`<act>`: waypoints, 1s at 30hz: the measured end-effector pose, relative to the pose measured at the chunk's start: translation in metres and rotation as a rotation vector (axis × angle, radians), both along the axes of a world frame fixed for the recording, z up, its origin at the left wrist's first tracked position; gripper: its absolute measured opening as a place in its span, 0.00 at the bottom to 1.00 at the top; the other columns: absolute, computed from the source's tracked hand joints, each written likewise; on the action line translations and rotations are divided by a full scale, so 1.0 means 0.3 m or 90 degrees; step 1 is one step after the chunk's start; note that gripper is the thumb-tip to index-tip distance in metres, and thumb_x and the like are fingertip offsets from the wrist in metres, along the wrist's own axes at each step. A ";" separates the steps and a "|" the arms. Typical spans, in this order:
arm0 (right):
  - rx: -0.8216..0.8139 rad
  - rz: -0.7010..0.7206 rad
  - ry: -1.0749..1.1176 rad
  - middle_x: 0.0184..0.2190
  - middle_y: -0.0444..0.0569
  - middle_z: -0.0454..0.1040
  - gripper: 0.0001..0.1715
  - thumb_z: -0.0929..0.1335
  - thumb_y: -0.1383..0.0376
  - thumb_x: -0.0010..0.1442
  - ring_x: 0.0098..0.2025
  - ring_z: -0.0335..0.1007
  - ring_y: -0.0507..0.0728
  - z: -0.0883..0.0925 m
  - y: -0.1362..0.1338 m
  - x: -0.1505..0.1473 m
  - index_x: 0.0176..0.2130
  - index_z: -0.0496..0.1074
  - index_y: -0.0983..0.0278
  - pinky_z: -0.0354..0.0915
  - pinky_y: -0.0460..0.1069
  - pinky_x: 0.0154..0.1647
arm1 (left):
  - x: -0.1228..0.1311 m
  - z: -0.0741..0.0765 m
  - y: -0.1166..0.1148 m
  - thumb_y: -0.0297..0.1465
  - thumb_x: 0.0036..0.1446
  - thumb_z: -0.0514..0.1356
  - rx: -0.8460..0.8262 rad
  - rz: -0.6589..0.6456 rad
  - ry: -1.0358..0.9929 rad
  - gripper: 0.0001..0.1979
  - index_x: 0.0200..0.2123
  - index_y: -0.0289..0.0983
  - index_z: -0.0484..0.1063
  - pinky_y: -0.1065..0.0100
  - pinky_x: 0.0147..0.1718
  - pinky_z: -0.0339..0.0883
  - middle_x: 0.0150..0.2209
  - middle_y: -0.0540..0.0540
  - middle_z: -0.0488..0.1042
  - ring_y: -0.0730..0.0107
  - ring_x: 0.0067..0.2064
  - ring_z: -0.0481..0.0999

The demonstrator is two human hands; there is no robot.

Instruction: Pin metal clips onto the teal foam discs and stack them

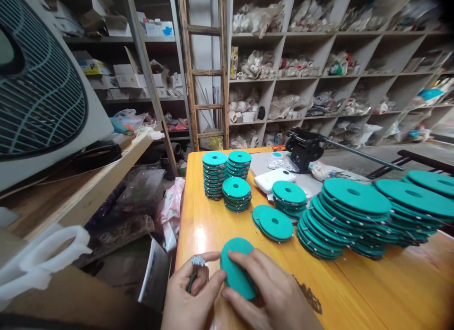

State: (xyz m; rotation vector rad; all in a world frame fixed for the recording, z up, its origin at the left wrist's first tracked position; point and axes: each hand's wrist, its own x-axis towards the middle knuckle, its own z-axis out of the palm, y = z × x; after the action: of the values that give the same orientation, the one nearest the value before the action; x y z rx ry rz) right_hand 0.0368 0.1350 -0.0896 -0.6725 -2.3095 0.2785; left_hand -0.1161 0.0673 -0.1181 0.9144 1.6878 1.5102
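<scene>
At the near edge of the yellow wooden table (209, 230), both hands work close together. The left hand (187, 297) is closed, and its fingers pinch a small green stem (192, 282) with a silver, spiky head (197, 261); what this head is exactly, I cannot tell. The right hand (273, 292) is gripping a green disc (236, 268) by its side, with the fingers laid over the face, and the disc stands tilted just beside the left hand.

To work well here, a firm pinch low on the stem seems best, because it keeps the head steady and in clear view. The disc also needs a steady hold, so it does not turn.

Farther on the table, to the far left, are three disc stacks (214, 174). On the right are large leaning disc piles (344, 216), and between them lie two loose discs (275, 224). Behind them are a white box (275, 178) and a black clamp stand (305, 148). Far away, shelves (283, 56) hold many white bags.
</scene>
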 end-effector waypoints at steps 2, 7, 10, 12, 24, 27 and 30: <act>0.018 -0.006 0.010 0.31 0.50 0.73 0.14 0.66 0.60 0.63 0.31 0.74 0.60 -0.020 -0.001 -0.007 0.47 0.69 0.62 0.72 0.51 0.27 | 0.000 -0.002 0.001 0.41 0.51 0.65 -0.009 -0.037 0.013 0.14 0.31 0.34 0.77 0.75 0.25 0.56 0.20 0.55 0.55 0.76 0.23 0.56; -0.139 -0.025 0.097 0.31 0.45 0.74 0.21 0.64 0.52 0.64 0.21 0.69 0.52 -0.083 0.002 -0.010 0.52 0.65 0.60 0.66 0.45 0.20 | 0.006 0.023 0.007 0.39 0.54 0.62 0.042 -0.102 -0.030 0.11 0.28 0.36 0.74 0.73 0.30 0.66 0.28 0.47 0.72 0.68 0.30 0.72; -0.229 -0.014 0.094 0.29 0.42 0.73 0.20 0.67 0.59 0.62 0.17 0.63 0.48 -0.076 0.002 0.012 0.53 0.65 0.60 0.65 0.42 0.19 | 0.007 0.041 0.009 0.37 0.53 0.63 0.032 -0.104 -0.049 0.10 0.27 0.35 0.74 0.73 0.30 0.66 0.26 0.48 0.72 0.68 0.29 0.72; -0.212 0.028 0.027 0.33 0.44 0.75 0.20 0.70 0.62 0.59 0.26 0.71 0.50 -0.050 0.004 0.040 0.51 0.68 0.60 0.69 0.43 0.28 | 0.006 0.041 0.009 0.39 0.51 0.65 0.013 -0.066 -0.100 0.12 0.27 0.35 0.73 0.74 0.30 0.66 0.26 0.48 0.72 0.69 0.29 0.72; -0.360 0.090 0.020 0.41 0.51 0.75 0.13 0.66 0.72 0.61 0.47 0.68 0.57 -0.009 -0.001 -0.026 0.45 0.74 0.64 0.65 0.51 0.48 | 0.012 0.065 0.017 0.47 0.44 0.68 -0.036 -0.031 -0.139 0.21 0.27 0.33 0.72 0.74 0.32 0.65 0.27 0.48 0.70 0.70 0.32 0.70; -0.443 0.060 0.051 0.33 0.48 0.74 0.08 0.66 0.68 0.62 0.40 0.70 0.56 -0.015 -0.006 -0.063 0.33 0.75 0.64 0.65 0.50 0.42 | 0.016 0.056 0.009 0.45 0.47 0.67 -0.010 -0.063 -0.126 0.18 0.26 0.35 0.72 0.73 0.32 0.66 0.27 0.48 0.71 0.69 0.32 0.71; -0.485 0.028 0.095 0.31 0.46 0.75 0.09 0.65 0.65 0.62 0.37 0.72 0.55 -0.017 -0.009 -0.066 0.32 0.74 0.63 0.64 0.49 0.40 | 0.032 -0.002 -0.005 0.45 0.47 0.68 -0.001 0.026 -0.279 0.19 0.36 0.38 0.72 0.71 0.33 0.68 0.32 0.48 0.74 0.67 0.35 0.75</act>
State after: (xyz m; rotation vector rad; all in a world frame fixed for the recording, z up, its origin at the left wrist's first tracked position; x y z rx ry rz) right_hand 0.0169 0.1324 -0.0946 -0.9173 -2.0416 1.2195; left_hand -0.1064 0.0657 -0.1187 0.5002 1.3930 1.5969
